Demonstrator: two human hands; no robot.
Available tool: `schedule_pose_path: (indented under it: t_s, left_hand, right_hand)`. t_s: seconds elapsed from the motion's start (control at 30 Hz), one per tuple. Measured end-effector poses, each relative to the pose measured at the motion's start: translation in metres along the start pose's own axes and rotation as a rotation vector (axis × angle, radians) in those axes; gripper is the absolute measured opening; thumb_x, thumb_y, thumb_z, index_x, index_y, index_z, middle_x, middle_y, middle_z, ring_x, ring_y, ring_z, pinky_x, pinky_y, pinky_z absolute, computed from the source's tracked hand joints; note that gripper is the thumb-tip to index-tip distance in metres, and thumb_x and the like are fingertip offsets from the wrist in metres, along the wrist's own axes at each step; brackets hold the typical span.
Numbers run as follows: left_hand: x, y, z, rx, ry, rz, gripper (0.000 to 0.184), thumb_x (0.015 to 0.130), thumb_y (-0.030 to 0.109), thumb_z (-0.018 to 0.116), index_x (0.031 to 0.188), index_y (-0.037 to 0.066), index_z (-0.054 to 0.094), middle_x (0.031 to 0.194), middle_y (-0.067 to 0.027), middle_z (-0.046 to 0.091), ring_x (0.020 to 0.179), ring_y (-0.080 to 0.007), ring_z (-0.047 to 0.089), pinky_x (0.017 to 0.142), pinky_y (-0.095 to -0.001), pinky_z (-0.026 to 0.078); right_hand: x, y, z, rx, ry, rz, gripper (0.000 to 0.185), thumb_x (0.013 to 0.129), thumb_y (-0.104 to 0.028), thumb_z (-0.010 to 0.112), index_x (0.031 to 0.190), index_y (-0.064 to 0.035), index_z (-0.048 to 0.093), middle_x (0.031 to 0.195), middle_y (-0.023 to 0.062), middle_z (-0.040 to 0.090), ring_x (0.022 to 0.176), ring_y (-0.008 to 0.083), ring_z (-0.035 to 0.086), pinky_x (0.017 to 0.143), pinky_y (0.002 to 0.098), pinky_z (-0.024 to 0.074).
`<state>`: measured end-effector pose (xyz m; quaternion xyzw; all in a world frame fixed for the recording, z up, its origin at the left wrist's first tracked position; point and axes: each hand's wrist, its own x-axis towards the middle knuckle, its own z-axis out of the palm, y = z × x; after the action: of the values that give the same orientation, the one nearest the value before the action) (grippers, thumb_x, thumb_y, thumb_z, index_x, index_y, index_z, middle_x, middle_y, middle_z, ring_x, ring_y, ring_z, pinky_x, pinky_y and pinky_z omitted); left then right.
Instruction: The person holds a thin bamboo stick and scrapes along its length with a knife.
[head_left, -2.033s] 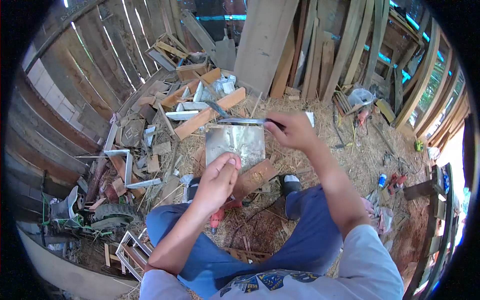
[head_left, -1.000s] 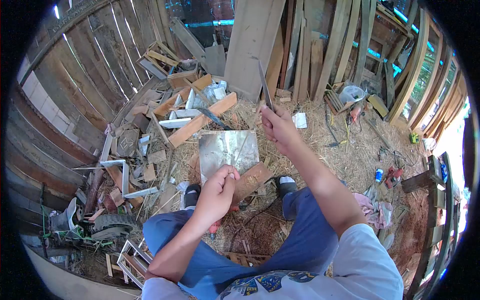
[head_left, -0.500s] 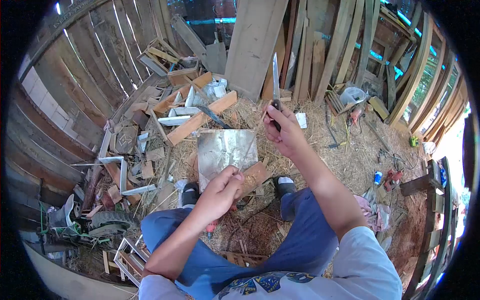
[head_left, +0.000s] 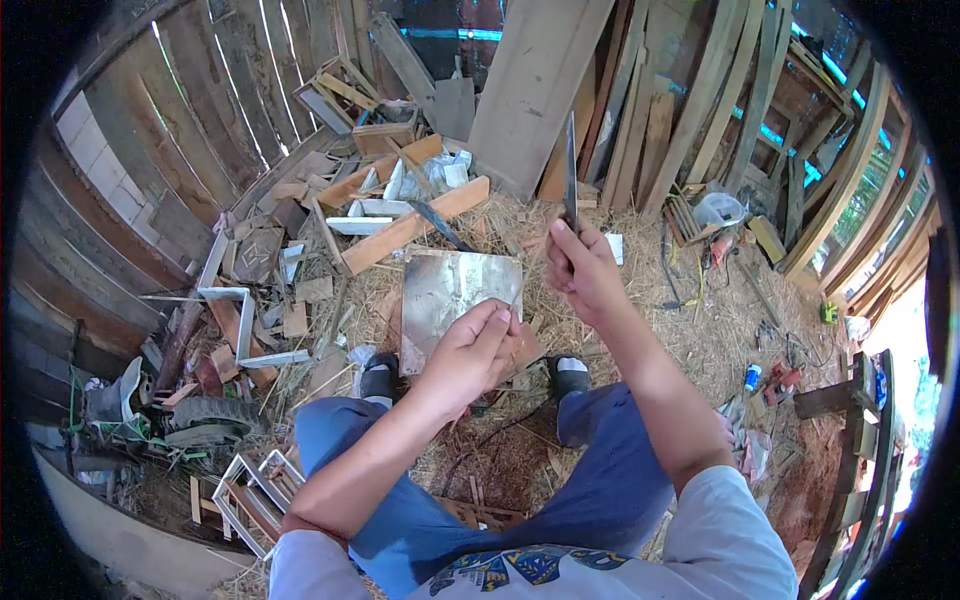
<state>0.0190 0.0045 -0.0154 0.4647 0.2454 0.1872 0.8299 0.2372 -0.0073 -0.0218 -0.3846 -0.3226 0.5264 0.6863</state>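
Observation:
My right hand (head_left: 585, 265) is closed around the dark handle of a knife (head_left: 571, 165), its long narrow blade pointing up and away from me. Lower and to the left, my left hand (head_left: 470, 355) is closed in a pinch on a thin stick (head_left: 517, 297). Only a short bit of the stick shows above the fingers, and the rest is hidden. Beneath the left hand, a worn metallic-looking sheet (head_left: 425, 290) lies on the ground between my feet. A piece of brown board (head_left: 528, 345) shows just beyond the left fingers.
Planks and wood scraps (head_left: 420, 225) are piled ahead on the left. Tall boards (head_left: 540, 90) lean against the back wall. A tire (head_left: 215, 412) lies at left, near a white frame (head_left: 255, 490). Red power tools (head_left: 780, 383) and a blue can (head_left: 753, 377) sit on the straw-covered ground at right.
My left hand has moved slightly up and right. The knife hand has shifted right and a little lower, and the blade now shows more edge-on. The whole view has shifted slightly.

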Motion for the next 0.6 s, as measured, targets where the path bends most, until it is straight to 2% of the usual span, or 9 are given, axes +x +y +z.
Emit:
schedule_pose_path:
  t_s: [0.07, 0.2, 0.3, 0.33, 0.4, 0.43, 0.5, 0.6]
  left_hand:
    - [0.005, 0.001, 0.001, 0.133, 0.108, 0.144, 0.023, 0.111, 0.027, 0.041, 0.1, 0.01, 0.053, 0.067, 0.0073, 0.037, 0.05, -0.0026, 0.028, 0.043, -0.022, 0.021]
    - [0.011, 0.006, -0.008, 0.208, 0.161, 0.225, 0.022, 0.111, 0.024, 0.04, 0.101, 0.01, 0.053, 0.063, 0.008, 0.036, 0.048, -0.0027, 0.027, 0.043, -0.0221, 0.02]
    - [0.015, 0.006, -0.014, 0.21, 0.146, 0.252, 0.022, 0.111, 0.023, 0.04, 0.101, 0.009, 0.054, 0.061, 0.0087, 0.035, 0.046, -0.0026, 0.027, 0.041, -0.0223, 0.019]
    - [0.017, 0.003, -0.015, 0.237, 0.165, 0.271, 0.022, 0.111, 0.022, 0.04, 0.102, 0.009, 0.055, 0.061, 0.0091, 0.035, 0.046, -0.0024, 0.027, 0.042, -0.0221, 0.02]
    - [0.016, 0.004, -0.016, 0.266, 0.187, 0.287, 0.021, 0.11, 0.022, 0.04, 0.102, 0.009, 0.055, 0.06, 0.0095, 0.035, 0.046, -0.0023, 0.027, 0.042, -0.0219, 0.021]
    - [0.012, 0.007, -0.014, 0.251, 0.214, 0.249, 0.02, 0.109, 0.018, 0.042, 0.1, 0.007, 0.057, 0.07, 0.0064, 0.043, 0.06, -0.0047, 0.036, 0.055, -0.0235, 0.031]
    - [0.009, 0.007, -0.013, 0.237, 0.238, 0.204, 0.02, 0.107, 0.015, 0.044, 0.098, 0.005, 0.059, 0.079, 0.0033, 0.051, 0.073, -0.0071, 0.045, 0.068, -0.0252, 0.04]
    - [0.007, 0.004, -0.012, 0.306, 0.268, 0.262, 0.019, 0.107, 0.015, 0.045, 0.098, 0.004, 0.058, 0.082, 0.0008, 0.053, 0.077, -0.0092, 0.048, 0.074, -0.0267, 0.042]
  right_hand:
    - [0.003, 0.005, -0.007, -0.516, 0.108, -0.129, 0.024, 0.105, -0.028, 0.056, 0.093, -0.0069, 0.058, 0.073, -0.0036, 0.05, 0.057, 0.0072, 0.044, 0.052, 0.0257, 0.0368]
    - [-0.004, 0.007, -0.01, -0.728, -0.011, -0.215, 0.034, 0.107, -0.033, 0.052, 0.09, -0.0036, 0.057, 0.072, -0.004, 0.048, 0.064, 0.0103, 0.046, 0.059, 0.031, 0.0427]
    - [-0.012, 0.004, -0.001, -1.232, -0.143, -0.367, 0.027, 0.102, -0.031, 0.056, 0.094, -0.0061, 0.059, 0.07, 0.0141, 0.058, 0.064, 0.0327, 0.06, 0.061, 0.0411, 0.0468]
    - [-0.017, 0.001, 0.003, -1.231, -0.148, -0.363, 0.027, 0.102, -0.031, 0.056, 0.094, -0.0061, 0.059, 0.07, 0.0141, 0.058, 0.064, 0.0327, 0.06, 0.061, 0.0411, 0.0468]
    - [-0.022, -0.003, 0.012, -1.259, -0.259, -0.296, 0.021, 0.099, -0.028, 0.058, 0.093, -0.0082, 0.06, 0.073, 0.02, 0.059, 0.07, 0.0417, 0.062, 0.061, 0.0457, 0.047]
    - [-0.022, -0.001, 0.013, -1.256, -0.26, -0.294, 0.021, 0.099, -0.028, 0.058, 0.093, -0.0082, 0.06, 0.073, 0.02, 0.059, 0.07, 0.0417, 0.062, 0.061, 0.0457, 0.047]
    - [-0.022, 0.002, 0.011, -1.347, -0.289, -0.381, 0.022, 0.098, -0.03, 0.061, 0.09, -0.0085, 0.06, 0.071, 0.0171, 0.06, 0.069, 0.0418, 0.063, 0.059, 0.0477, 0.0464]
    - [-0.02, 0.005, 0.01, -1.367, -0.285, -0.432, 0.023, 0.096, -0.031, 0.062, 0.089, -0.0095, 0.06, 0.071, 0.0155, 0.061, 0.068, 0.0403, 0.063, 0.057, 0.0482, 0.0466]
